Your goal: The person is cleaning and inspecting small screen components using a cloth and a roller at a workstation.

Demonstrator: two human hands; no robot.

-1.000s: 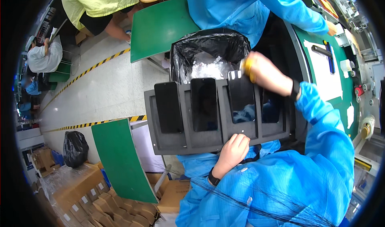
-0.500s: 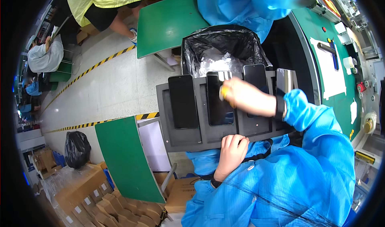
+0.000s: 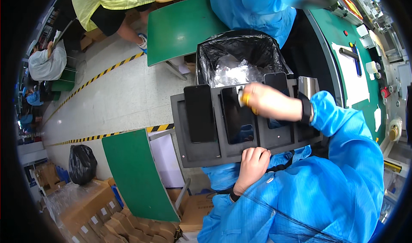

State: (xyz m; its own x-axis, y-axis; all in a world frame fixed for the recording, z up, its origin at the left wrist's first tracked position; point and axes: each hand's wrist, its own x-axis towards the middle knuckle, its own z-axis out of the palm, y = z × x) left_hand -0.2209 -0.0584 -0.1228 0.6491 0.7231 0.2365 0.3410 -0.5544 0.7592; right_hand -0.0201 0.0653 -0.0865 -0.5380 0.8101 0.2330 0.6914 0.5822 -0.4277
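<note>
A dark grey tray (image 3: 201, 157) with phone-shaped recesses lies in front of me, several phones in it. My left hand (image 3: 253, 165) holds its near edge, fingers curled over the rim. My right hand (image 3: 272, 102) is closed around a small yellow tool (image 3: 246, 98) with a pale end; its exact kind is unclear. The tool is over the upper part of a black phone (image 3: 238, 122), second from the left. Another black phone (image 3: 199, 114) lies at the left end. My right hand and wrist partly cover a third phone (image 3: 277, 81). At the right end is a shiny silver piece (image 3: 307, 87).
Behind the tray stands a bin lined with a black bag (image 3: 257, 39), holding clear plastic scraps (image 3: 236, 73). A co-worker in blue (image 3: 253, 11) is beyond it. Green tables (image 3: 184, 26) stand nearby, and a green workbench (image 3: 326, 24) with tools is at right. Cardboard boxes (image 3: 86, 204) sit lower left.
The whole view has shifted slightly, with the tray appearing a little lower and farther right. My right hand stays over the second phone, and the tool's pale end now shows more clearly.
</note>
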